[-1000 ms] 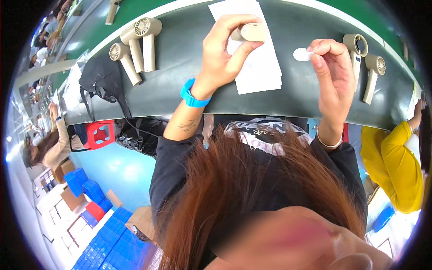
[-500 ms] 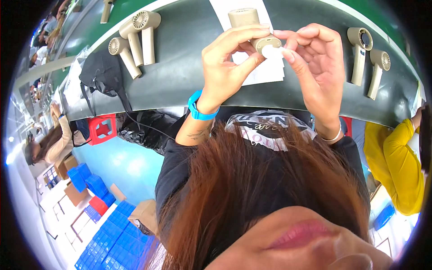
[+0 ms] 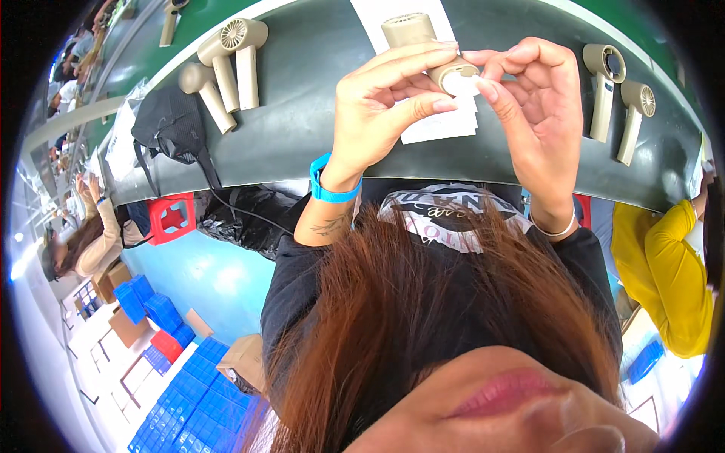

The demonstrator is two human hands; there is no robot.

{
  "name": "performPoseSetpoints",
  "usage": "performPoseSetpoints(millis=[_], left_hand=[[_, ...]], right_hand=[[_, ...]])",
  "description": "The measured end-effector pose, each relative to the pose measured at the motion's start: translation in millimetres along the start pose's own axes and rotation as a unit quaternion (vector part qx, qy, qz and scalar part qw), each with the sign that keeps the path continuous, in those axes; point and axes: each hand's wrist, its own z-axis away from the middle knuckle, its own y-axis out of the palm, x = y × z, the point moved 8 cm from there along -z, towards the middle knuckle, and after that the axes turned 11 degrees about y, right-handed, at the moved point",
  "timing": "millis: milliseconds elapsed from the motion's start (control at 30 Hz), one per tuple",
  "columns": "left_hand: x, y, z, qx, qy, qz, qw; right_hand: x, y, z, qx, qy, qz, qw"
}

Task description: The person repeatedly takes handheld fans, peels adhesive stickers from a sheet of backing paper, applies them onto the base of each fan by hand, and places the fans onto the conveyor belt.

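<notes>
Beige fan (image 3: pixel 427 45) held up between both hands, above the dark belt (image 3: pixel 302 128). Left hand (image 3: pixel 381 113) curled round the fan's handle, thumb and fingers (image 3: pixel 411 64) pressed on its sides near the lower end. Right hand (image 3: pixel 536 121) meeting it from the other side, thumb and forefinger pinched together on the handle's end cap, remaining fingers loosely bent above. Fan head pointing away from the fingers, toward a white sheet (image 3: pixel 434 124) lying flat behind both hands. Blue wristband (image 3: pixel 328 185) on the left wrist, thin bracelet (image 3: pixel 555 226) on the right. Left of the left hand, well apart: two beige fans (image 3: pixel 226 64) lying side by side on the belt, beside them a black bag (image 3: pixel 170 124) at the belt's edge. Right of the right hand: two more fans (image 3: pixel 619 83), near each other. Belt curved, green border (image 3: pixel 642 38) along its far side. Below the belt: red stool (image 3: pixel 170 215), blue floor (image 3: pixel 204 275), stacked blue crates (image 3: pixel 189 385), cardboard boxes (image 3: pixel 124 325). Yellow sleeve (image 3: pixel 668 264) of another person at the right edge; another person (image 3: pixel 79 234) seated at far left.
</notes>
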Motion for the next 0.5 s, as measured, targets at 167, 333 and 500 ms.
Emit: performPoseSetpoints(millis=[167, 333, 500], left_hand=[[0.3, 0.5, -0.4, 0.004, -0.002, -0.004, 1.0], [0.7, 0.9, -0.2, 0.003, -0.002, -0.007, 1.0], [0.1, 0.2, -0.2, 0.002, -0.003, -0.003, 1.0]], right_hand=[[1.9, -1.5, 0.8, -0.008, 0.003, 0.008, 1.0], [1.9, -1.6, 1.1, -0.004, 0.009, 0.02, 1.0], [4.1, -0.1, 1.2, 0.002, 0.008, 0.032, 0.999]])
